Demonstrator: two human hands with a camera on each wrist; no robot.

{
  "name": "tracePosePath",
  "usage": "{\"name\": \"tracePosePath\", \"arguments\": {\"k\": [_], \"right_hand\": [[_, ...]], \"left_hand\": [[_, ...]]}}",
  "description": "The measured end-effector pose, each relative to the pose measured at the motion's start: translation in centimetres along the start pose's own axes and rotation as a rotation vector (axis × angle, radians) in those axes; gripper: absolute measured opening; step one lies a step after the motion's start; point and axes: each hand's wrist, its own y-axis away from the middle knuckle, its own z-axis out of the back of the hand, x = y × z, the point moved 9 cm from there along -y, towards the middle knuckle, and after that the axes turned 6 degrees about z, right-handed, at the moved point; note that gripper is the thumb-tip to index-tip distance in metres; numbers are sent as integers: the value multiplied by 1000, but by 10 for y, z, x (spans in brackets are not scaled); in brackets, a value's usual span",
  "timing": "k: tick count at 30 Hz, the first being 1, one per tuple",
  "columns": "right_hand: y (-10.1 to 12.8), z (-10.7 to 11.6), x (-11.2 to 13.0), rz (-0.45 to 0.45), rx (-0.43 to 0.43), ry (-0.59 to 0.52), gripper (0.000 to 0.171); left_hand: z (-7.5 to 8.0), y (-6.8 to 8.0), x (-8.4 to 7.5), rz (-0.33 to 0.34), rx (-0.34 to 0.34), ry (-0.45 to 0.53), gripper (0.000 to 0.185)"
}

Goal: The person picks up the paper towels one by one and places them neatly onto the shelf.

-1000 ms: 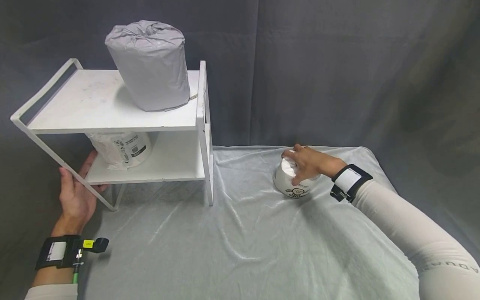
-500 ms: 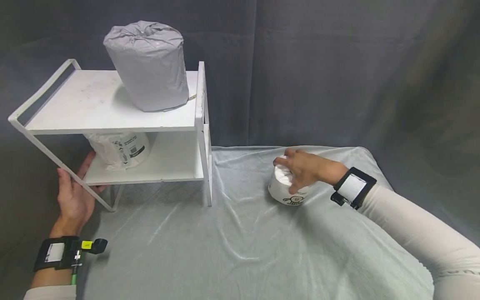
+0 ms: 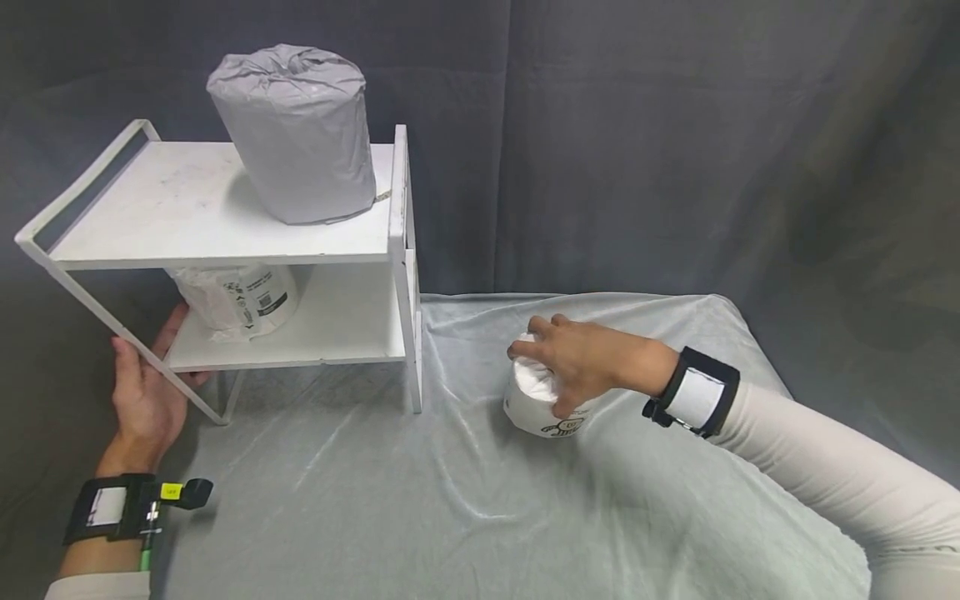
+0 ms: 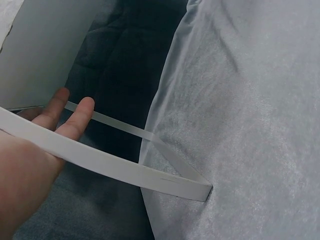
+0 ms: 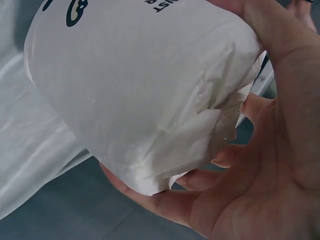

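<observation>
Fingers (image 5: 220,177) of the right hand (image 3: 581,360) curl over the roll's (image 3: 536,398) crinkled top. It looks light and squashy, best held by its sides; left fingers (image 4: 75,117) lie straight against the rack (image 3: 225,242).

A dark grey cloth backdrop (image 3: 675,125) hangs behind the whole scene in soft vertical folds and fills the upper part of the head view. In front of it stands a table covered with a pale, slightly shiny sheet (image 3: 465,500) that is creased and wrinkled across its surface. The sheet's far edge curves down at the right corner, where the dark cloth shows again. The light is even and soft, with faint shadows on the sheet.
</observation>
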Motion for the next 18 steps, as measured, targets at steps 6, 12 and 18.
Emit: {"name": "tracePosePath", "arguments": {"k": [6,12,18], "right_hand": [[-8,3,36,83,25,25,83],[-16,10,71,156,72,74,85],[-26,18,101,215,107,143,89]], "left_hand": [[-1,0,1,-6,-1,-14,81],[1,-2,1,-10,-14,20,83],[3,-1,3,3,-12,12,84]]}}
